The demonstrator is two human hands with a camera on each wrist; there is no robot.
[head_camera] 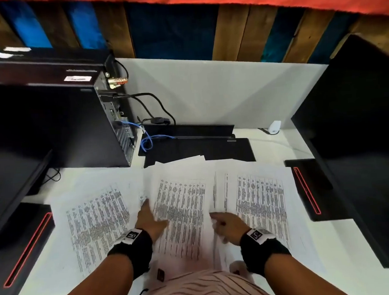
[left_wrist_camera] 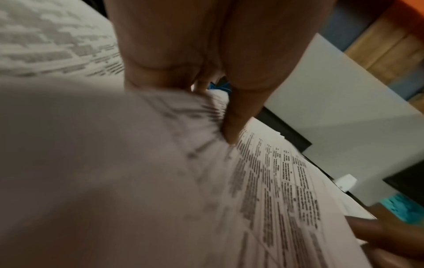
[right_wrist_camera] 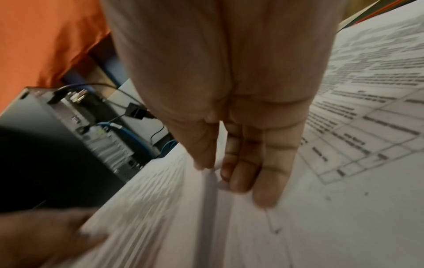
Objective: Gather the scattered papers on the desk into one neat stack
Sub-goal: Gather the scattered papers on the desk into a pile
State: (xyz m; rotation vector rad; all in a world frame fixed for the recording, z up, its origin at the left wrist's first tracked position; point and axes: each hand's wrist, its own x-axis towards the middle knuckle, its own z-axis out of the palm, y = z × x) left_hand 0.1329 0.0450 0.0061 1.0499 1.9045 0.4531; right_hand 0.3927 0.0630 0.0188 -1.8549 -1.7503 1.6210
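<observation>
White printed papers are lying fanned across the table (head_camera: pixel 208 96), and a person's two hands are closing in on the middle sheaf (head_camera: pixel 183 207), which is running lengthwise away from the body. At its left edge the left hand (head_camera: pixel 149 218) is pinching the bowed sheets, thumb on top and fingers (left_wrist_camera: pixel 199 85) underneath; at its right edge the right hand (head_camera: pixel 228 225) is clamping the sheets' edge between thumb and fingers (right_wrist_camera: pixel 263 181). A left sheet (head_camera: pixel 95 219) is lying just outside the left hand, nearer that hand, while a right sheet (head_camera: pixel 258 198) is lying beside and partly under the right hand, both parallel to the held sheaf. Gathering looks barely begun, a judgement only, with both outlying sheets needing to slide sideways inward
</observation>
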